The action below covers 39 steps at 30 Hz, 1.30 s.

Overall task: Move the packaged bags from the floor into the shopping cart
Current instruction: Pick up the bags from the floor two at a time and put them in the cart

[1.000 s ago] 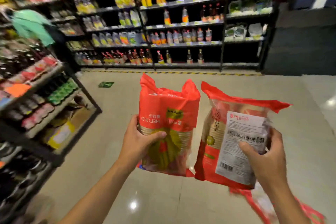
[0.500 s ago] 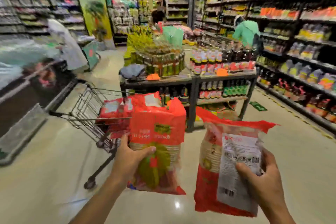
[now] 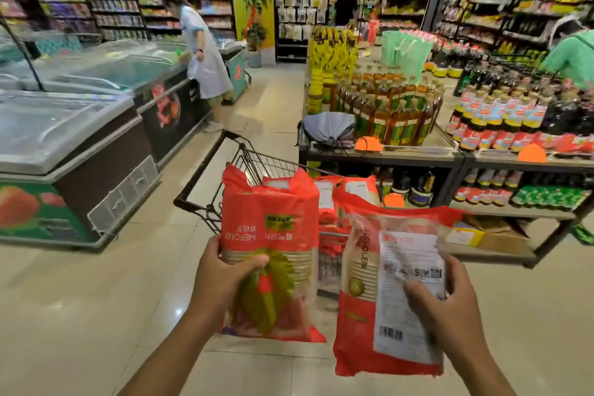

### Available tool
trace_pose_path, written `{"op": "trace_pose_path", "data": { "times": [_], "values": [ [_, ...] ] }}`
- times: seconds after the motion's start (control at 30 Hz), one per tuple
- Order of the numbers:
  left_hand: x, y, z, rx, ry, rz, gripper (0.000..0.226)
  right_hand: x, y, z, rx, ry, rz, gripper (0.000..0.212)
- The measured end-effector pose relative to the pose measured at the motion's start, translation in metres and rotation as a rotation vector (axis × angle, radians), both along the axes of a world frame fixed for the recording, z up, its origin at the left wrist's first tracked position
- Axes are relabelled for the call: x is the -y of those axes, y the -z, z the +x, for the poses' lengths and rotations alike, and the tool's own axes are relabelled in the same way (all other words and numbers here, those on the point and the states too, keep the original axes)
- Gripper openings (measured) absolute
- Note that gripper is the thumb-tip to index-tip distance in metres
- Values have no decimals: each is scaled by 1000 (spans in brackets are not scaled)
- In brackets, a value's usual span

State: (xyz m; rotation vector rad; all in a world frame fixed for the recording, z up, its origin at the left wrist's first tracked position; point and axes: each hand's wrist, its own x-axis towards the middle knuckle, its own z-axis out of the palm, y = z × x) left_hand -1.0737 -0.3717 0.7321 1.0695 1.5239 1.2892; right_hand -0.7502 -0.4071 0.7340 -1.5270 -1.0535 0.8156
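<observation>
Two red crinkly plastic bags are held upright before the black wire shopping cart (image 3: 244, 167): left bag (image 3: 273, 235) gripped mid-body by left hand (image 3: 221, 276), right bag (image 3: 385, 292) by right hand (image 3: 450, 305). Likely light, slippery film.

Two red packaged bags are held upright before the wire shopping cart (image 3: 250, 167): the left bag (image 3: 273, 235) shows its printed front, the right bag (image 3: 385, 305) its white label. More red bags (image 3: 334, 199) lie inside the cart.
</observation>
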Motion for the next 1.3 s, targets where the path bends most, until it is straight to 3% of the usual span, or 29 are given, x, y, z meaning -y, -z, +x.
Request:
{"op": "trace_pose_path", "data": {
  "times": [0.17, 0.37, 0.67, 0.77, 0.87, 0.93, 1.07, 1.17, 1.3],
  "values": [
    [-111, 9, -18, -32, -17, -45, 78, -130, 26, -14, -37, -38, -14, 60],
    [-250, 24, -44, -70, -66, -119, 63, -297, 50, -43, -48, -97, -106, 51],
    [-473, 112, -56, -38, 21, -371, 91, -498, 117, -65, 17, -110, -366, 56],
    [-550, 162, -52, -95, 93, -467, 74, -555, 152, -67, 111, -27, -464, 50],
    [-612, 210, -50, -140, 114, -551, 57, -612, 191, -67, 179, -15, -591, 68],
    [-643, 240, -50, -164, 130, -592, 49, -642, 217, -66, 211, -28, -661, 69],
    [-678, 292, -54, -208, 197, -655, 74, -676, 252, -68, 236, -11, -727, 64],
    [-680, 294, -50, -227, 219, -660, 65, -683, 262, -76, 234, -34, -750, 57],
    [-671, 287, -51, -257, 221, -694, 54, -683, 267, -84, 261, -61, -773, 73]
  ]
}}
